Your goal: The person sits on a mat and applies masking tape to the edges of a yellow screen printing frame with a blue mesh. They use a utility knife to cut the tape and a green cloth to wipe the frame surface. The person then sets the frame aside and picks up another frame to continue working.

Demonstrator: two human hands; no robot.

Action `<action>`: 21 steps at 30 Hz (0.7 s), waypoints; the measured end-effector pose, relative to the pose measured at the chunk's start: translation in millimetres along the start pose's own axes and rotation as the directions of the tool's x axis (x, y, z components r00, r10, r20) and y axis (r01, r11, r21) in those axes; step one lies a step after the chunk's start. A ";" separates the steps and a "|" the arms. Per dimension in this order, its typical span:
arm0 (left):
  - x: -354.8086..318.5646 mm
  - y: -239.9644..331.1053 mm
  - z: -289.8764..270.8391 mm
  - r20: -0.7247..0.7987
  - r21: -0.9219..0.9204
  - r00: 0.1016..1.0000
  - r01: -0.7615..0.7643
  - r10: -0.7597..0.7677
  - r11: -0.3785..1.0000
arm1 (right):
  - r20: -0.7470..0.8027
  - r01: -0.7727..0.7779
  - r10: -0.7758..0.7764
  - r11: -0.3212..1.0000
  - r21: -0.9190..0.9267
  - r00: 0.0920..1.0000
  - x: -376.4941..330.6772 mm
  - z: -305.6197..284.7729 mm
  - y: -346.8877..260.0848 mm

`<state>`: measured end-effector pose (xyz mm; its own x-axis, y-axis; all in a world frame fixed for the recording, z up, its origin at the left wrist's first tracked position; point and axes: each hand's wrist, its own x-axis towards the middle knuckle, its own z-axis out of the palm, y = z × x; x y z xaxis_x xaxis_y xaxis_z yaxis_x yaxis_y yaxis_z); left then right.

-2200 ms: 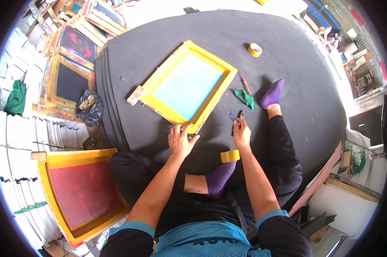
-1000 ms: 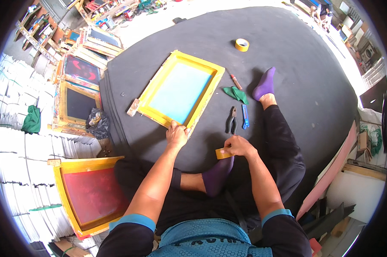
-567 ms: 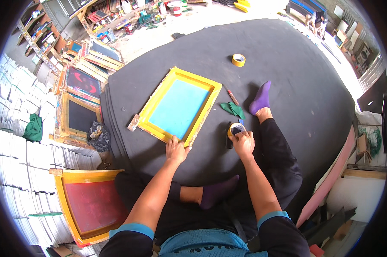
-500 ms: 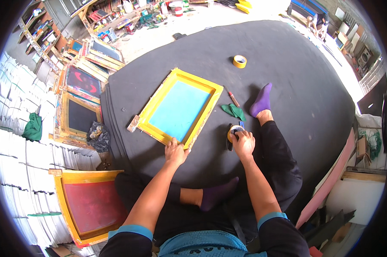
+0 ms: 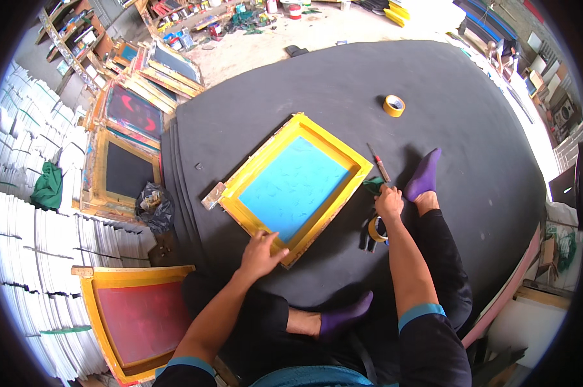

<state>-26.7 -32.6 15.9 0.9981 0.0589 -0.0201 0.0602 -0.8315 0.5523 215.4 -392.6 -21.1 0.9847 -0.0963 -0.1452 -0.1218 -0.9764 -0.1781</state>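
A yellow-edged screen-printing frame (image 5: 330, 149) with a blue mesh (image 5: 291, 184) lies slanted on a dark grey padded surface. Faint wavy marks show on the mesh. My left hand (image 5: 260, 257) rests on the frame's near edge, fingers apart and thumb stretched out. My right hand (image 5: 389, 203) has bent fingers over a green cloth (image 5: 371, 185), most of which it hides. Its fingertips meet the handle end of a slim tool (image 5: 382, 169) with a red collar and thin tip; what they grip is hidden. A yellow tape roll (image 5: 373, 229) and black object (image 5: 367, 242) lie beside my right wrist.
Another yellow tape roll (image 5: 394, 106) sits farther off. My purple-socked feet (image 5: 424, 173) flank the working area. A red-meshed frame (image 5: 140, 316) leans at lower left, near white paper stacks (image 5: 20, 238). More frames (image 5: 133, 113), a black bag (image 5: 155, 208) and paint containers (image 5: 295, 10) stand beyond.
My right hand has left the near tape roll and moved away from me to the cloth and slim tool. My left hand has loosened on the frame, its thumb now spread. The view has shifted.
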 end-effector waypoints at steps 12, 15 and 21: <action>87.1 -126.2 -60.5 -0.438 0.119 0.787 0.530 -0.434 0.840 | -0.305 0.229 -0.011 0.689 0.688 0.952 12.9 -20.4 -180.3; 90.2 -136.5 -44.3 -0.342 0.083 0.822 0.509 -0.456 0.857 | -0.412 0.373 -0.143 0.740 0.560 0.900 51.4 25.8 -227.9; 92.6 -132.0 -44.1 -0.318 0.056 0.846 0.467 -0.428 0.882 | -0.366 0.522 -0.480 0.853 0.019 0.797 111.9 103.2 -291.8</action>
<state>57.0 107.0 -22.1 0.8139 0.5808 0.0114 0.5201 -0.7373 0.4311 348.2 -98.6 -85.9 0.8891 0.3214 0.3259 0.4081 -0.8791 -0.2463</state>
